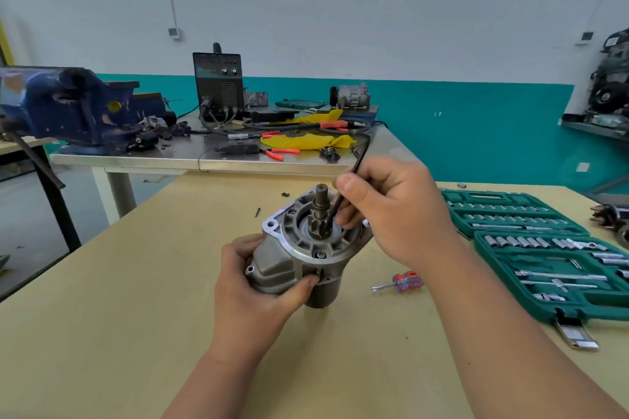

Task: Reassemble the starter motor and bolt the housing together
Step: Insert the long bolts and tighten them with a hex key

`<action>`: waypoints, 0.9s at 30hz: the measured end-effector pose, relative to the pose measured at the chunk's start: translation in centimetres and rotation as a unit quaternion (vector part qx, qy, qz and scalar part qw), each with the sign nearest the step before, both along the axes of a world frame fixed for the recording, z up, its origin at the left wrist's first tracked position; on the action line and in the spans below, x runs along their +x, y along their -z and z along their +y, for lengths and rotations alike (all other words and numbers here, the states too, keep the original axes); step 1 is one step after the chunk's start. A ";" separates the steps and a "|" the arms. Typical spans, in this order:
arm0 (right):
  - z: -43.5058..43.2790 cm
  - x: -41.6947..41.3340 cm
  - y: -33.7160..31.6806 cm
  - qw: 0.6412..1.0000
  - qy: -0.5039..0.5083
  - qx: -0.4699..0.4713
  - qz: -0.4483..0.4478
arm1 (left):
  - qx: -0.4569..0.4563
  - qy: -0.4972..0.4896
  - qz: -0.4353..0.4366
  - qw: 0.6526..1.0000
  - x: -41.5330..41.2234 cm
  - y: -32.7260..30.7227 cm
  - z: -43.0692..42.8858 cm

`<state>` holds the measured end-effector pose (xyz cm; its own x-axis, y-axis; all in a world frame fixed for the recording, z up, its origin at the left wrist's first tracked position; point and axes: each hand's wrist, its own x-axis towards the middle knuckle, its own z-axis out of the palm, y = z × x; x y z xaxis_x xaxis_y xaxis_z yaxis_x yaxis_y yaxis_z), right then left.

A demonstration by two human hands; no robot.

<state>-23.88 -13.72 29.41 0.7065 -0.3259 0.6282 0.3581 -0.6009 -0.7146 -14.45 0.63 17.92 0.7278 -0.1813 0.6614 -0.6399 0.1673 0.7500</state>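
Observation:
The grey starter motor [292, 258] stands on end on the tan table [119, 299], its nose housing up and the pinion shaft [320, 206] sticking out of the top. My left hand [252, 289] grips the housing from the left side, thumb on its front. My right hand [391, 211] pinches a thin black hex key [354, 170], whose lower end goes down into the housing beside the pinion. A bolt head [320, 254] shows on the front flange.
An open green socket set [544, 248] lies to the right, a small red screwdriver [401, 282] beside the motor. Two small dark parts [257, 211] lie on the table behind. A steel bench [204, 153] farther back carries a blue vise [75, 109], a welder, pliers and yellow rags.

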 end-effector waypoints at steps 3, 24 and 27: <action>0.1 -0.5 0.6 1.000 -0.026 -0.006 -0.001 | -0.001 0.009 -0.012 1.000 0.2 0.1 -0.1; -1.3 1.0 0.3 0.985 0.166 -0.035 -0.021 | 0.126 0.037 0.011 0.991 1.1 -3.8 -2.6; -1.3 1.7 0.0 0.996 0.090 -0.029 -0.002 | 0.138 0.053 0.022 0.989 1.7 -4.1 -2.6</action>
<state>-22.22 -15.07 29.42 0.6380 -0.4101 0.6517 0.2440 -0.6951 -0.6763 -12.73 -1.93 22.01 0.7216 -0.4275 0.5446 -0.5958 0.0171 0.8029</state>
